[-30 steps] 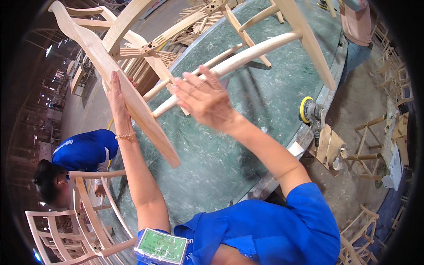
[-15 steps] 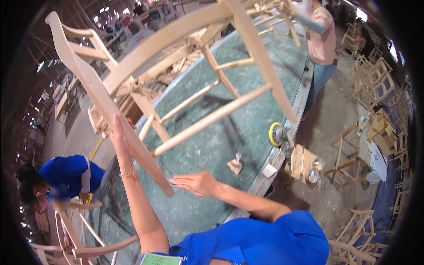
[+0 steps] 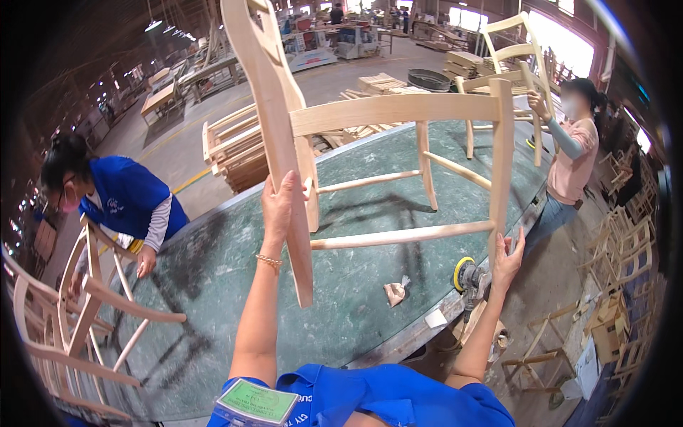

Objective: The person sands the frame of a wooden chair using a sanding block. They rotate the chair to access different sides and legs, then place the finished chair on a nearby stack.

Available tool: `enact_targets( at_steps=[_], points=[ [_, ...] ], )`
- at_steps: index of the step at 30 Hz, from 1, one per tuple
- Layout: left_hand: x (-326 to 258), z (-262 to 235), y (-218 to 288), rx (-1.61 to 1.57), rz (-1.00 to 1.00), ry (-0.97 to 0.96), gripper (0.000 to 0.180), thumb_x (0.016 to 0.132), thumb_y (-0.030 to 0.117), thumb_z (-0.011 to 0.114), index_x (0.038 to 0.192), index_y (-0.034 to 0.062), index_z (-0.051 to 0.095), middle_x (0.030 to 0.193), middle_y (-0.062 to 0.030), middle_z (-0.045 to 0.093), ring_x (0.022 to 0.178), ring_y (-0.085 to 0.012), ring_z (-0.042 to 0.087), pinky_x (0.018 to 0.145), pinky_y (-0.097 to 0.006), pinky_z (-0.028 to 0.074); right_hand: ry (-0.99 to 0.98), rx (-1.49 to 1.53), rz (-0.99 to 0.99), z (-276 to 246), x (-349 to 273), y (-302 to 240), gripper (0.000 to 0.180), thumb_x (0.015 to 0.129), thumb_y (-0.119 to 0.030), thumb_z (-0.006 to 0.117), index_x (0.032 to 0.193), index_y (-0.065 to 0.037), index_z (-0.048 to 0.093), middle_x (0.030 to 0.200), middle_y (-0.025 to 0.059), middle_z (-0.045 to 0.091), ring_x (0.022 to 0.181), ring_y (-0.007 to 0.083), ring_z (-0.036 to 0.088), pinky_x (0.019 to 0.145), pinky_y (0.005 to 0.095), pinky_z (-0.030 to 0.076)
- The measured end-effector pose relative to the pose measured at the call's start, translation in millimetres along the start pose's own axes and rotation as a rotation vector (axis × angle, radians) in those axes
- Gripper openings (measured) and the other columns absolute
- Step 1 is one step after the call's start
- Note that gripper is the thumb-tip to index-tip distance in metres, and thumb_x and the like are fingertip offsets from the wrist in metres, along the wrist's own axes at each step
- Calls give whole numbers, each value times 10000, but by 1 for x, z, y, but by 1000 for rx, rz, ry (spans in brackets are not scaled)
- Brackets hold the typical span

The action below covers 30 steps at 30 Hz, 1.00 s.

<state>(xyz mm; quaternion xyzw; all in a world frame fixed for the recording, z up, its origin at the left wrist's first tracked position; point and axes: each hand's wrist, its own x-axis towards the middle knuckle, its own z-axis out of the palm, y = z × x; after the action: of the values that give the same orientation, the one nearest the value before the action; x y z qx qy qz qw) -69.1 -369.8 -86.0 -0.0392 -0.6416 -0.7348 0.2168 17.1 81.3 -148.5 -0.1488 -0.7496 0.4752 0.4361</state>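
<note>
An unfinished pale wooden chair frame (image 3: 398,112) is tilted up in front of me, above the green tabletop (image 3: 356,313). My left hand (image 3: 279,212) wraps round its long left leg, thumb on the near side. At the lower end of the right leg is my right hand (image 3: 506,262), its fingers pointing up and gripping the leg. Part of that grip is hidden by the hand itself. Below the chair's lower rung lies a small tan pouch (image 3: 395,292). Beside my right hand, a sander with a yellow-edged pad (image 3: 466,273) rests at the table's edge.
At left, a co-worker in blue (image 3: 131,196) bends over another chair (image 3: 92,306). A person in a pink top (image 3: 573,167) handles a chair at the far right. Stacked wooden parts (image 3: 238,146) stand beyond the table, and more chair frames (image 3: 626,249) line the right floor.
My right hand has gone from the lower end of the left leg across to the right leg. The chair has turned to stand more upright, and my view has shifted.
</note>
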Motion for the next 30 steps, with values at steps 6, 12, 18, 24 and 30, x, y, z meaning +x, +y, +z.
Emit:
enact_targets(
  at_steps=[6,12,18,24,30],
  points=[
    [-58,-7,-33,412,327,370,391,891,295,633,1105,-10,516,1019,-140,614,937,-230,599,845,-347,475,-79,-104,-122,-1,-17,39,597,925,-313,584,1374,24,380,1385,180,441,1224,287,473,1035,389,363],
    [-179,-25,-108,28,-307,148,281,867,165,646,1060,3,522,755,-44,589,588,-113,562,527,-264,471,-154,-49,-73,-14,-19,52,698,915,-461,552,1377,31,375,1393,184,434,1284,287,411,1074,389,290],
    [-193,-16,-121,159,-261,213,228,876,183,644,960,17,514,652,-13,528,508,-89,505,444,-233,410,-187,39,20,-8,-15,70,683,908,-449,566,1374,18,389,1381,167,449,1275,264,416,1074,367,285],
    [-190,52,-154,27,-354,180,251,882,158,636,1016,22,473,637,-4,500,510,-83,490,445,-235,389,-33,30,56,4,49,120,556,966,-392,483,1349,8,435,1252,148,554,1172,236,514,1013,338,368],
    [-145,131,-224,80,-386,5,306,849,152,685,1062,-7,532,856,-35,564,711,-105,517,607,-271,431,-61,325,341,-2,19,127,514,1001,-416,377,1307,-17,486,1012,142,652,904,203,648,821,326,517]
  ],
)
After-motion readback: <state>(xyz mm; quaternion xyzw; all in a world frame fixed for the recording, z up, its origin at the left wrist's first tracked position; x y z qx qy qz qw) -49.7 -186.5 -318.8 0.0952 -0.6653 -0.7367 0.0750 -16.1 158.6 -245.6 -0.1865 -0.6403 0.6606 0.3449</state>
